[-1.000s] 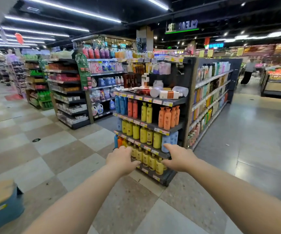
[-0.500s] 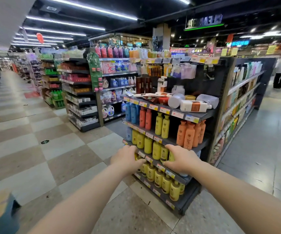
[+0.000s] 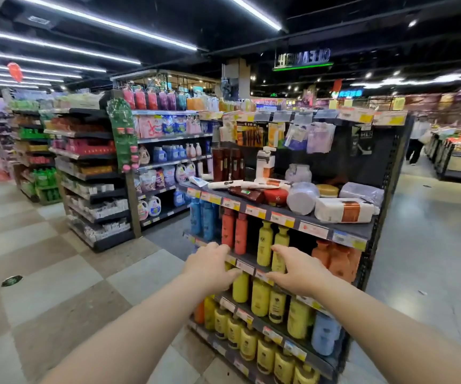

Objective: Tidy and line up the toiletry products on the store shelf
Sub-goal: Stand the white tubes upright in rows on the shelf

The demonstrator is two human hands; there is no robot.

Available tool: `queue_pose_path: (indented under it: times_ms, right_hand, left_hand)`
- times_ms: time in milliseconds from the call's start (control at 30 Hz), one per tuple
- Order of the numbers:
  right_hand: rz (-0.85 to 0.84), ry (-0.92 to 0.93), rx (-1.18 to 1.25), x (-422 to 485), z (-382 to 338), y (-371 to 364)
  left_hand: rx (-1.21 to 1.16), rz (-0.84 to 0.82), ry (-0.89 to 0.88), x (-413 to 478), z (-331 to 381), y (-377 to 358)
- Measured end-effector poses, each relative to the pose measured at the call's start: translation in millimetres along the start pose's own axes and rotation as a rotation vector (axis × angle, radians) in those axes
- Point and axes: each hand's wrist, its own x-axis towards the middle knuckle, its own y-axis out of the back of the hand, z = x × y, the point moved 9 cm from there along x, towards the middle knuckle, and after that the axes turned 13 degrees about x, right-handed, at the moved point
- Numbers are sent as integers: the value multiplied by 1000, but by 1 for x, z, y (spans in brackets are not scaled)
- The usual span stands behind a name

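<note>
Toiletry shelf [image 3: 248,259]: left hand [image 3: 210,266] and right hand [image 3: 293,270] hover at its edge, fingers loosely spread, holding nothing.

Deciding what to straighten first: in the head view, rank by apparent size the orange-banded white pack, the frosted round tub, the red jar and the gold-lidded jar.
1. white pack
2. frosted round tub
3. red jar and gold-lidded jar: they look about alike, so unranked.

The second shelf [image 3: 241,265] holds two red bottles [image 3: 235,231] and two yellow bottles [image 3: 265,243]. Three brown bottles [image 3: 226,164] stand higher up — on the top shelf [image 3: 343,228].
</note>
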Motion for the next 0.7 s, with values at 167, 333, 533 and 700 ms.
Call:
queue_pose_path:
  times_ms: [167,333,533,700]
  right_hand:
    - [-11,-34,40,66,-13,-15]
    - [29,-27,75,151,-16,-4]
    - [8,61,108,273,-29,-17]
    - [-20,84,84,367,-28,-8]
  left_hand:
    - [-13,-19,-50,71,-25,-11]
    - [-60,-5,-64,142,-45,-22]
    - [-40,-11,-20,232,-97,-30]
    - [-19,40,23,323,-127,-5]
